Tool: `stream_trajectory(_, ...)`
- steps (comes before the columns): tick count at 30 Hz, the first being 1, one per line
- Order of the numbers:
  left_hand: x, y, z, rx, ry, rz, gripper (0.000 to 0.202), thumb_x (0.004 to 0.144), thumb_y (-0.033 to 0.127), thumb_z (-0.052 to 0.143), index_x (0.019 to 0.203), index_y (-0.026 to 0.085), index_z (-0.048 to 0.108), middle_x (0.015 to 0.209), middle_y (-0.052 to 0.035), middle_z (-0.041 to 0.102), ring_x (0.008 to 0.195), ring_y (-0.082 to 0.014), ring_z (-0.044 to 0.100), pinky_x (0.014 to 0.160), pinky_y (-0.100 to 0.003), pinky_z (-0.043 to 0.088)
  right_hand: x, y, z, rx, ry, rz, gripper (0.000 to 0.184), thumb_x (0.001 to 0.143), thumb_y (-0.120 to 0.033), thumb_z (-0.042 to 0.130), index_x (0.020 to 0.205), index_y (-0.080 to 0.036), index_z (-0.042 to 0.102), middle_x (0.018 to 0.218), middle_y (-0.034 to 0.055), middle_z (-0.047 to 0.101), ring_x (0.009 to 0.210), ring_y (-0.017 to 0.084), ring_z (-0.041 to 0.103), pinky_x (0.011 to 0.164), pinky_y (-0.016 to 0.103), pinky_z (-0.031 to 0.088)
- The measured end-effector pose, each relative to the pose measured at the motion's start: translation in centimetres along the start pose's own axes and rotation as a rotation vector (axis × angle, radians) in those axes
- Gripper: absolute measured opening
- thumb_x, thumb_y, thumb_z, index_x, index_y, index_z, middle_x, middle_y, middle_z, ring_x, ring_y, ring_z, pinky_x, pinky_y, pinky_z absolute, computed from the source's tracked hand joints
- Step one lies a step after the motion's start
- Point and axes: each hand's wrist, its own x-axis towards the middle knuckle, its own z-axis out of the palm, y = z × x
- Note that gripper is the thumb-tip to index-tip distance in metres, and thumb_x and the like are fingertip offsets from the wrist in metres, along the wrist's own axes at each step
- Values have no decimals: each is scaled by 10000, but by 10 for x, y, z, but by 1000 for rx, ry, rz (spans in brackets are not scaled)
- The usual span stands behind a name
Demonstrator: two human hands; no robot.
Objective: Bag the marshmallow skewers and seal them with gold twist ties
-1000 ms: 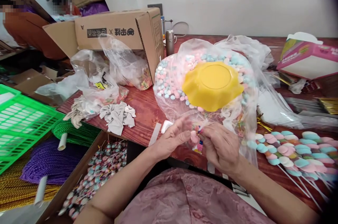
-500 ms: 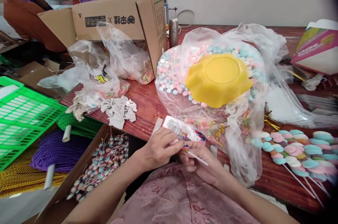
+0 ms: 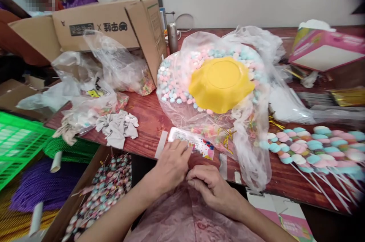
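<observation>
My left hand is at the table's front edge, palm down, with its bent fingers over the near side of a white printed packet. Beside it, just off the edge, my right hand has its fingers curled and the thumb against the index finger. Whatever either hand holds is hidden by the fingers. Behind the packet lies a clear plastic bag of pink, blue and white candies, with an upturned yellow scalloped bowl on it.
Candy skewers on white sticks lie at the right. A cardboard box, plastic bags and a crumpled grey cloth are at the left. Below stand a box of small candy sticks and a green basket. A person is far left.
The white stick seen in my right hand is out of sight now. My hands have moved slightly apart, the right one lower. The view has swung a little to the right.
</observation>
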Motion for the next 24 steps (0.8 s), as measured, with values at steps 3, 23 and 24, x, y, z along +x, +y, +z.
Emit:
stream_trajectory(3, 46, 22, 16, 95, -27, 44, 232, 859, 86, 503, 1042, 133, 638, 1049, -115, 639, 971, -277, 577, 782, -410, 522, -23, -2, -22, -162, 181, -77, 167, 969, -157, 483, 942, -196, 643, 827, 18, 676, 777, 128, 619, 755, 255, 454)
stream_trajectory(23, 40, 2, 48, -107, 550, 141, 142, 937, 119, 533, 873, 174, 647, 831, -44, 678, 800, -190, 606, 717, -313, 507, -160, 51, -169, -1539, 635, 662, 216, 915, -247, 540, 1056, -184, 691, 789, 101, 701, 694, 246, 604, 538, 346, 308)
stream_trajectory(24, 39, 3, 47, -99, 524, 128, 138, 939, 124, 528, 938, 173, 656, 871, -50, 686, 823, -198, 606, 721, -319, 509, -163, 53, -168, -1524, 652, 662, 200, 908, -255, 549, 1024, -188, 697, 752, 103, 691, 669, 248, 601, 527, 346, 304)
